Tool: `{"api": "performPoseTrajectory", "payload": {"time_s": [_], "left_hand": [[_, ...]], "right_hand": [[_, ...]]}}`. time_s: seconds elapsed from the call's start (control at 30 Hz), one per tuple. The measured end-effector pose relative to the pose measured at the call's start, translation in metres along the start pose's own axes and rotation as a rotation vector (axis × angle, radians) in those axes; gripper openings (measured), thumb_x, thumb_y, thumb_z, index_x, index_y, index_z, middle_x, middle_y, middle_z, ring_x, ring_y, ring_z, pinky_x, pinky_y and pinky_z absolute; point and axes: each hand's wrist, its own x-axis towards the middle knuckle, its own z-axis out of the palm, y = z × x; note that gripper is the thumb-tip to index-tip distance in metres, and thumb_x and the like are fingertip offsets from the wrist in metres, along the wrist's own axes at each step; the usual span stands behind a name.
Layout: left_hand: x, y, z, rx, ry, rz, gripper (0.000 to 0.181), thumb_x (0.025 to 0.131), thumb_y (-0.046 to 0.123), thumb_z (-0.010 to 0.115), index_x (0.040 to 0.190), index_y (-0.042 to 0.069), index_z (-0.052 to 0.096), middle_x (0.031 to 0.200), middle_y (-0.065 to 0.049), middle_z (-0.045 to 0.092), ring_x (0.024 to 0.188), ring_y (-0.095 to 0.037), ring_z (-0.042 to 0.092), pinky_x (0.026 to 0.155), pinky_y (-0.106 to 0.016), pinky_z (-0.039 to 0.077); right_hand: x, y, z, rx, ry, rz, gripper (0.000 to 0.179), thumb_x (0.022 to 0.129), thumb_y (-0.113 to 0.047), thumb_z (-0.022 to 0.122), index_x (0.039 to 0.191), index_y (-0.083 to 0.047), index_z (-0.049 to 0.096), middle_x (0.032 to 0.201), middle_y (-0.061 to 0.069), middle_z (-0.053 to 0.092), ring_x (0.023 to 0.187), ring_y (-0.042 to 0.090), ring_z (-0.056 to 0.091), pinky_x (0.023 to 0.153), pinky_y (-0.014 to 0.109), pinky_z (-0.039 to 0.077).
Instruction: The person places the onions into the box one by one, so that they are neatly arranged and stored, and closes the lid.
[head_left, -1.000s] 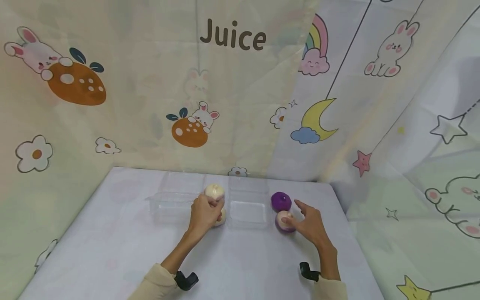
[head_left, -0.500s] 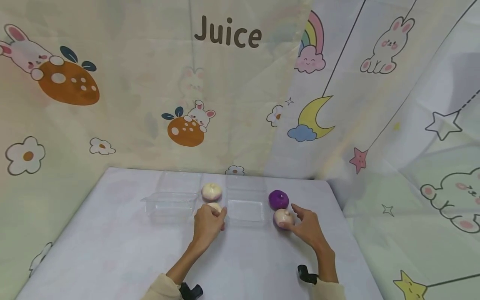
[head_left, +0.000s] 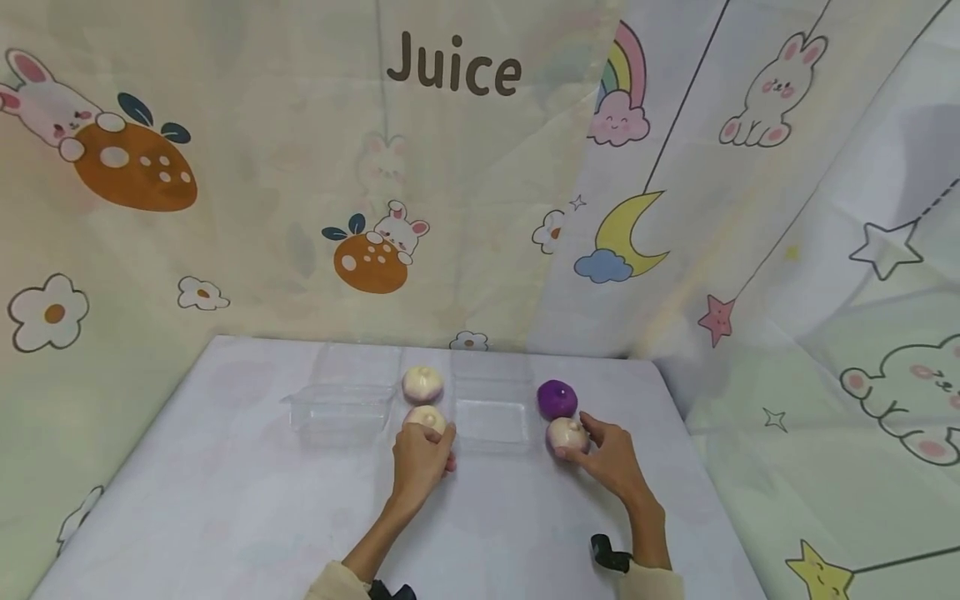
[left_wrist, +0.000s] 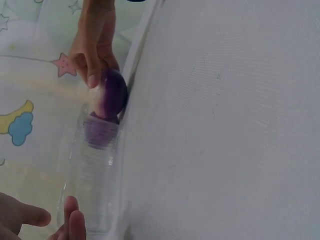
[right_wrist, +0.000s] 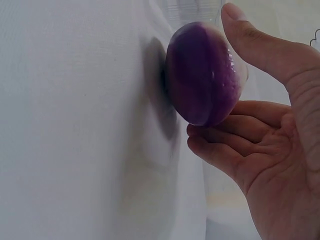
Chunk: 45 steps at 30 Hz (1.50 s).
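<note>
My right hand [head_left: 611, 454] holds a purple-and-cream onion [head_left: 567, 437] between thumb and fingers, at the right of the table. In the right wrist view the onion's purple base [right_wrist: 200, 80] faces the camera, with its shadow beside it. Just behind stands a wholly purple-looking onion [head_left: 557, 400]. My left hand [head_left: 422, 462] is at the near side of a cream-topped onion [head_left: 426, 418], partly hiding it. In the left wrist view the left hand [left_wrist: 45, 220] shows thumb and fingers apart, with nothing between them. A second cream-topped onion [head_left: 423, 384] sits right behind that one.
Two clear plastic boxes with raised lids lie on the white table [head_left: 247, 483]: a left box [head_left: 337, 417] and a middle box [head_left: 491, 425]. The left pair of onions stands between them. A printed cloth [head_left: 262, 167] hangs behind the table.
My left hand has come away from the rear cream-topped onion, over the front one, and back toward me. The right hand has closed around its onion, whose top now tilts slightly.
</note>
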Motion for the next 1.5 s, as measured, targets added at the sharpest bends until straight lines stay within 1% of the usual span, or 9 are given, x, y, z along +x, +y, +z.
{"api": "performPoseTrajectory", "payload": {"time_s": [0.13,0.2,0.3,0.5,0.73,0.97,1.23,1.4,1.5], "left_hand": [[-0.001,-0.003,0.003,-0.038,0.022,-0.044,0.037,0.103,0.02,0.074,0.076,-0.005,0.078,0.058,-0.004,0.072,0.047,-0.024,0.073,0.043,-0.028,0.06],[-0.002,-0.004,0.005,-0.053,0.027,-0.052,0.035,0.103,0.019,0.074,0.077,-0.005,0.078,0.058,-0.005,0.073,0.048,-0.025,0.073,0.044,-0.028,0.061],[-0.002,-0.005,0.007,-0.066,0.03,-0.055,0.034,0.102,0.017,0.073,0.078,-0.006,0.078,0.059,-0.006,0.073,0.048,-0.023,0.073,0.044,-0.028,0.061],[-0.003,-0.007,0.011,-0.093,0.015,-0.06,0.03,0.102,0.015,0.074,0.079,-0.005,0.078,0.061,-0.007,0.074,0.046,-0.013,0.07,0.046,-0.028,0.062],[-0.005,-0.01,0.015,-0.1,0.018,-0.066,0.026,0.103,0.014,0.072,0.083,-0.003,0.077,0.064,-0.006,0.075,0.049,-0.012,0.071,0.048,-0.026,0.062],[-0.007,-0.011,0.02,-0.13,0.022,-0.098,0.027,0.103,0.014,0.071,0.086,-0.004,0.078,0.066,-0.006,0.076,0.051,-0.01,0.071,0.049,-0.025,0.062],[-0.006,-0.01,0.019,-0.159,0.009,-0.089,0.025,0.103,0.012,0.071,0.086,-0.005,0.077,0.067,-0.009,0.077,0.051,-0.009,0.07,0.05,-0.025,0.063],[-0.006,-0.011,0.02,-0.218,0.007,-0.124,0.022,0.104,0.012,0.072,0.089,-0.005,0.075,0.07,-0.011,0.077,0.053,-0.008,0.071,0.052,-0.024,0.064],[-0.006,-0.012,0.02,-0.239,0.005,-0.124,0.023,0.104,0.011,0.072,0.089,-0.006,0.075,0.071,-0.013,0.077,0.054,-0.009,0.071,0.052,-0.024,0.064]], "right_hand": [[-0.003,0.0,0.003,-0.003,-0.006,0.017,0.09,0.086,-0.04,0.095,0.151,0.01,0.057,0.148,0.028,0.065,0.135,0.047,0.067,0.11,0.06,0.059],[-0.004,0.001,0.004,-0.007,0.0,0.012,0.089,0.086,-0.039,0.095,0.15,0.01,0.057,0.147,0.028,0.066,0.135,0.046,0.068,0.11,0.059,0.059],[-0.004,0.002,0.005,-0.005,0.014,0.005,0.088,0.085,-0.037,0.096,0.149,0.01,0.059,0.145,0.028,0.068,0.134,0.045,0.068,0.11,0.059,0.059],[-0.004,0.005,0.008,-0.013,0.041,-0.011,0.086,0.083,-0.036,0.098,0.145,0.012,0.062,0.14,0.029,0.071,0.131,0.044,0.071,0.108,0.057,0.061],[-0.006,0.006,0.01,-0.001,0.048,-0.005,0.086,0.083,-0.035,0.098,0.145,0.011,0.062,0.14,0.029,0.071,0.131,0.045,0.071,0.108,0.057,0.06],[-0.009,0.009,0.012,0.075,0.054,0.0,0.084,0.081,-0.031,0.099,0.146,0.009,0.062,0.142,0.027,0.07,0.134,0.044,0.069,0.109,0.055,0.059],[-0.011,0.01,0.013,0.205,0.053,0.039,0.086,0.076,-0.022,0.102,0.146,0.008,0.063,0.145,0.027,0.068,0.137,0.043,0.066,0.111,0.052,0.057],[-0.011,0.012,0.014,0.259,0.06,0.045,0.087,0.072,-0.017,0.104,0.146,0.006,0.064,0.145,0.027,0.067,0.138,0.043,0.065,0.11,0.049,0.057],[-0.011,0.013,0.015,0.278,0.069,0.045,0.087,0.071,-0.016,0.105,0.145,0.005,0.065,0.146,0.026,0.068,0.138,0.044,0.065,0.11,0.048,0.057]]}}
